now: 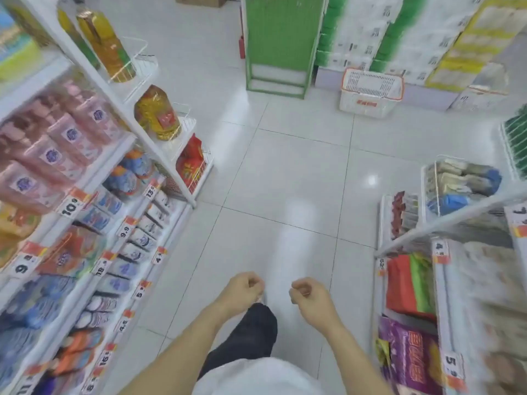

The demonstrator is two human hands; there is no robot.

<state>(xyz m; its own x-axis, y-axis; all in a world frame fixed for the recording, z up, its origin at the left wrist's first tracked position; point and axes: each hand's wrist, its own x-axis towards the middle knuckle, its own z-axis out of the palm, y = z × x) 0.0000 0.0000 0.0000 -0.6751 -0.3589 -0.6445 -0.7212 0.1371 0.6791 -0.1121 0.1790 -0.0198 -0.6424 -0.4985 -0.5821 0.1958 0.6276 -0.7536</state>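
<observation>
I stand in a shop aisle and look down at a white tiled floor. My left hand (242,289) hangs low in the middle of the view with its fingers loosely curled and nothing in it. My right hand (309,295) is beside it, a little to the right, curled the same way and holding nothing. Both forearms reach forward from the bottom edge. A dark trouser leg (248,334) shows below and between the hands.
White shelves (131,220) with packets and price tags line the left. Oil bottles (105,44) stand on the end rack. More shelves (445,223) with bags stand at right. A white shopping basket (370,94) sits on the floor ahead, beside a green stand (281,44) and stacked cartons.
</observation>
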